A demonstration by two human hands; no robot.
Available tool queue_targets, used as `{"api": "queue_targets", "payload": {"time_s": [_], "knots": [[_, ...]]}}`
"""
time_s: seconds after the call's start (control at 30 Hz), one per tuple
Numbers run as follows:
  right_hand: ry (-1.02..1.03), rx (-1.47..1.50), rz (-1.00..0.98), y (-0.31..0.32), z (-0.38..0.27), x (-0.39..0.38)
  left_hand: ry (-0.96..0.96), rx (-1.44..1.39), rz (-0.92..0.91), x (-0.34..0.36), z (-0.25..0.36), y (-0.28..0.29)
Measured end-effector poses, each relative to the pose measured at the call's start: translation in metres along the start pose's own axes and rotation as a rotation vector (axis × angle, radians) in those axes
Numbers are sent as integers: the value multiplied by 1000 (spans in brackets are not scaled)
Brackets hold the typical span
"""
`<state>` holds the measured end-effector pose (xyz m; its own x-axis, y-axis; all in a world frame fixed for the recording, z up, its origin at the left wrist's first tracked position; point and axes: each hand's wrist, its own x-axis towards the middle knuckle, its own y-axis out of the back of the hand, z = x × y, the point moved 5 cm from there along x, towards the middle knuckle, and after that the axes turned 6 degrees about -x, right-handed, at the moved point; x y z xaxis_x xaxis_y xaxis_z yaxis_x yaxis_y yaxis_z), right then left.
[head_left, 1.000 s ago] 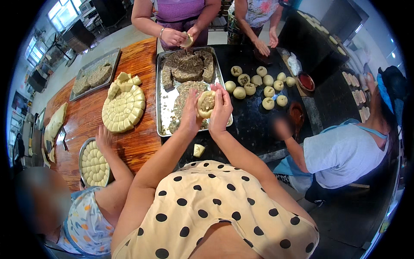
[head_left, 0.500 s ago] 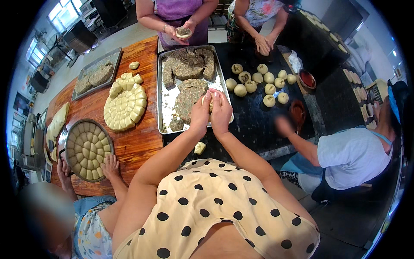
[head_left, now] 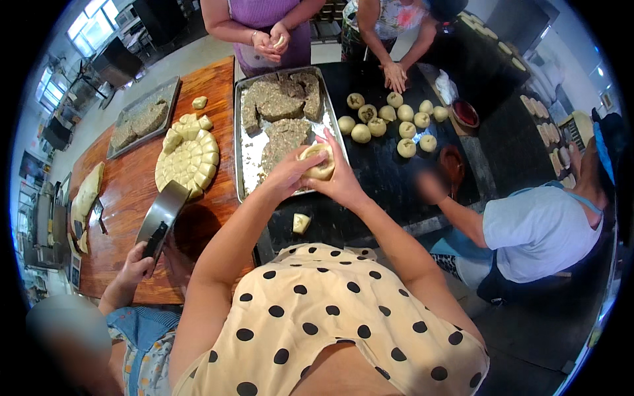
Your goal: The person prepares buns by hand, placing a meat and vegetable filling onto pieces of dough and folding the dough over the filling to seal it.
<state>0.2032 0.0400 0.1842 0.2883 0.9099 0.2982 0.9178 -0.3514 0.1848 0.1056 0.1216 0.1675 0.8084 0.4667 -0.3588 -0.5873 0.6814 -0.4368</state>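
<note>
The bench fills the left and middle of the frame, wood on the left, dark top to the right. At centre top lies a metal tray with slabs of brown filling; a second tray sits at upper left. Left of the centre tray rests a scored round of dough, and right of it, on the dark top, a cluster of dough balls.

The person's left hand and right hand meet at the tray's lower right corner, cupping one dough ball between them. The fingers of both curl around it and press in from either side; whether the top is sealed is hard to tell, as the thumbs partly cover it. A small cut dough piece lies on the dark top just below the hands.

At lower left another person's hand grips a scraper on the wood. Other people's hands work at the top edge and at right.

Risks, as a judgement: the ball is held above the tray's rim, so a loose grip could drop it onto the filling or the metal edge and dent it. Pressing too hard could split the skin and let filling show. The scraper's blade is near the left forearm, so a sideways reach might bump it.
</note>
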Motion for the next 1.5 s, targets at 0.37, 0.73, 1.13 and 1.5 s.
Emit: {"api": "queue_targets", "payload": {"time_s": [0.37,0.73,1.13,1.5], "knots": [[139,-287,14,35,-26,-19,64,61,-174,-16,4,-34],[204,-429,88,48,-37,-32,60,-91,-214,-16,-7,-53],[393,-478,257,52,-45,-41,-234,80,-209,-17,6,-88],[429,-413,189,54,-58,-28,-19,134,-168,-19,5,-73]]}}
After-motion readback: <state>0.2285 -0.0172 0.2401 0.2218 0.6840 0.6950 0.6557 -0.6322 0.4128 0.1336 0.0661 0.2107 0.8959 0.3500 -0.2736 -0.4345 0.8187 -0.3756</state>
